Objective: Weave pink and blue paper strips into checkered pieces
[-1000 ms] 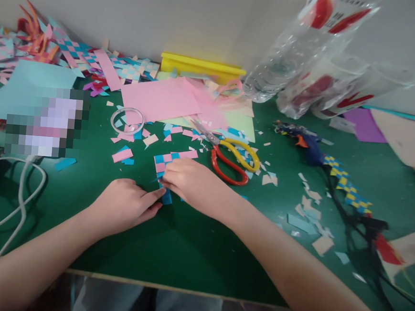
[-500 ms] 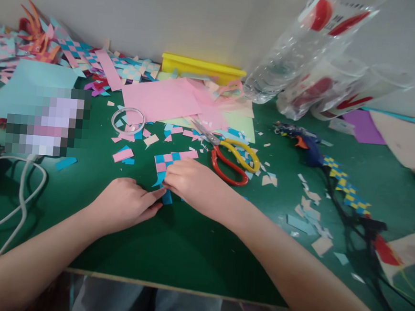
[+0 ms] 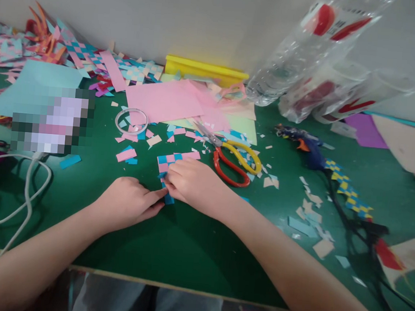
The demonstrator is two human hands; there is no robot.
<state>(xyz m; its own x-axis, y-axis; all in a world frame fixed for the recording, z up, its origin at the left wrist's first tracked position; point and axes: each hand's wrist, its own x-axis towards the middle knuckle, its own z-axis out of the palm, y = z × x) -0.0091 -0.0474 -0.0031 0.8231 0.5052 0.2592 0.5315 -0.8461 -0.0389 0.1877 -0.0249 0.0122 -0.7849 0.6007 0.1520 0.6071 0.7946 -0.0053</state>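
Observation:
Blue and pink woven paper strips [image 3: 164, 160] lie on the green table in front of me. My right hand [image 3: 194, 183] is closed over their near part, its fingertips pinching the blue strip. My left hand [image 3: 130, 202] rests beside it on the left, with a fingertip against the blue paper near the right fingertips; the other fingers are curled. A blue strip end [image 3: 169, 199] sticks out below the fingertips. Scissors [image 3: 217, 142] with one red and one yellow handle lie partly open behind my right hand. A tape roll [image 3: 131, 121] lies behind the strips.
Pink paper sheets [image 3: 161, 99] and a yellow tray [image 3: 207, 70] are at the back. A glue gun [image 3: 310, 151] with its cable, a clear bottle [image 3: 287, 61] and bagged cups [image 3: 356, 90] are on the right. Left are a phone [image 3: 57, 124], white cable [image 3: 28, 194] and paper scraps.
The whole view has shifted slightly. The blue strip end that curled out left of my right fingertips now lies closer in, folded by the fingers. Both hands stay at the woven paper.

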